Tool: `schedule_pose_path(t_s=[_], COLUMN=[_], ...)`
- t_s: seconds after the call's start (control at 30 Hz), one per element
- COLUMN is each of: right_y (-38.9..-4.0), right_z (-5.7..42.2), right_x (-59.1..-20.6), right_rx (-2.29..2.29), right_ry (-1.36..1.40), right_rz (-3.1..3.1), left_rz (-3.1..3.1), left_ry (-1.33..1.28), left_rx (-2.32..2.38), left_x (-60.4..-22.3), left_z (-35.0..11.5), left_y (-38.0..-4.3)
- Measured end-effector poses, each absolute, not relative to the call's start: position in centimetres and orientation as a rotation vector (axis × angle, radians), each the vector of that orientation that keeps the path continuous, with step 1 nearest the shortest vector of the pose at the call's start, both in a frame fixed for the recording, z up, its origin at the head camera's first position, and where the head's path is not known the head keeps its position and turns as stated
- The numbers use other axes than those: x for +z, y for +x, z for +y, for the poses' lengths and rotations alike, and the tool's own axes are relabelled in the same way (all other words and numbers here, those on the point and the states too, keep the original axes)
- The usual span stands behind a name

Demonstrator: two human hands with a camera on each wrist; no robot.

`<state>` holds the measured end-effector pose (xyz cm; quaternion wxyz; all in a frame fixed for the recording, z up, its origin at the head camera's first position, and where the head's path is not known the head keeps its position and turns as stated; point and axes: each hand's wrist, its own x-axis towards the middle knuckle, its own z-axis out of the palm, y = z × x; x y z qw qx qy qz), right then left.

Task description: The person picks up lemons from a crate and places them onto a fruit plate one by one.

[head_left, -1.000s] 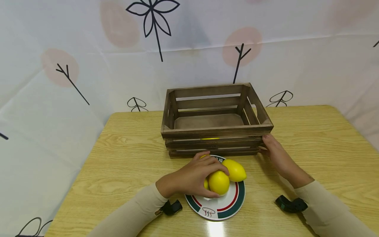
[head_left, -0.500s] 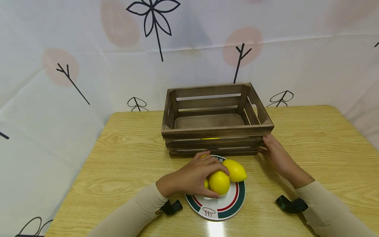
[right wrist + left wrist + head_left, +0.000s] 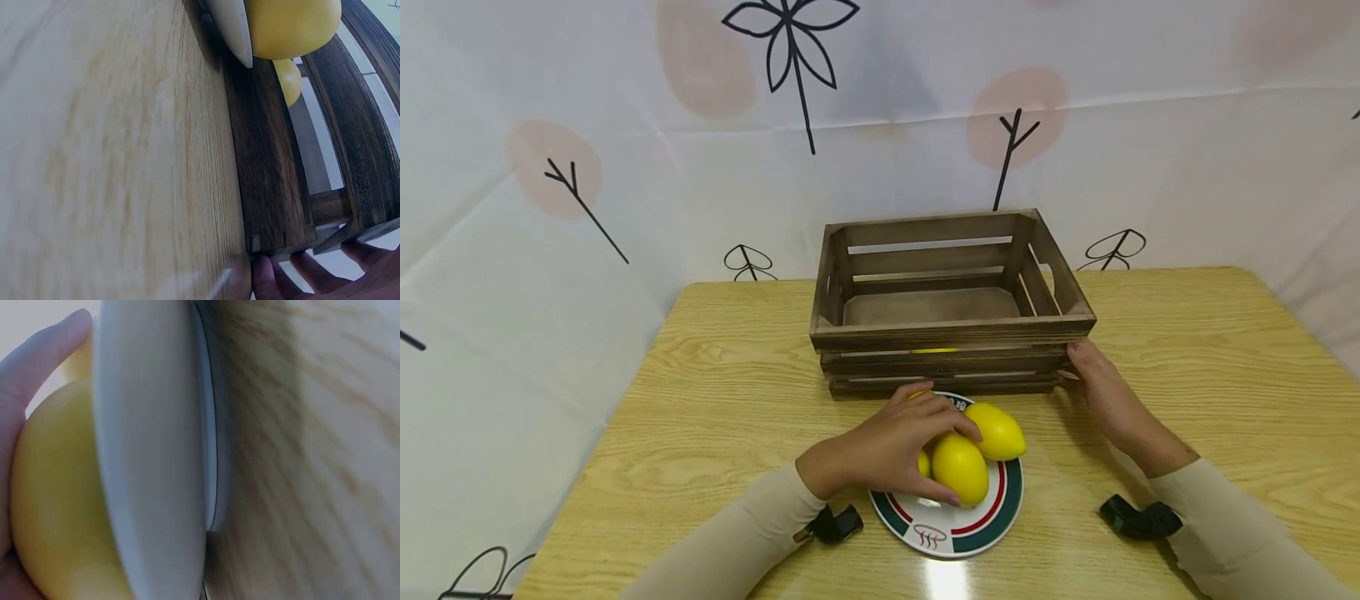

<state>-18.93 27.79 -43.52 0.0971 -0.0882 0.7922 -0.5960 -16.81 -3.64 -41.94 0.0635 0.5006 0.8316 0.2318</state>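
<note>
My left hand (image 3: 898, 446) curves over yellow lemons on a white plate (image 3: 977, 543) with green and red rim bands. Its thumb and index finger lie round the front lemon (image 3: 962, 472). In the left wrist view this lemon (image 3: 62, 487) rests against the plate (image 3: 150, 437), fingers behind it. A second lemon (image 3: 997, 432) sits at the plate's right side; others show partly under the hand. My right hand (image 3: 1105, 400) touches the front right corner of a brown slatted wooden crate (image 3: 947, 337). In the right wrist view, extended fingertips (image 3: 265, 275) press the crate's end.
Through the crate's front slats shows a yellow lemon (image 3: 289, 81). The plate stands close before the crate on a wooden table (image 3: 722, 400). A patterned cloth (image 3: 887, 108) hangs behind. Black wrist devices (image 3: 1138, 517) hang below the sleeves.
The front lemon has tipped and shifted slightly right and toward the front of the plate, showing more of itself outside my left fingers. Both hands and the crate stay nearly still.
</note>
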Motion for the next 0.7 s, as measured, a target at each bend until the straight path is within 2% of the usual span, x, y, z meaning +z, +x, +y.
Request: schedule_pose_path(t_s=[0.7], right_y=[-18.97], right_z=[27.81], right_x=[-43.59], right_rx=[-1.775], right_ry=[-0.258], right_rz=[2.348], left_rz=[2.503], left_ry=[1.481], left_rx=[0.755], left_x=[-41.86], left_z=[-3.64], left_y=[-16.87])
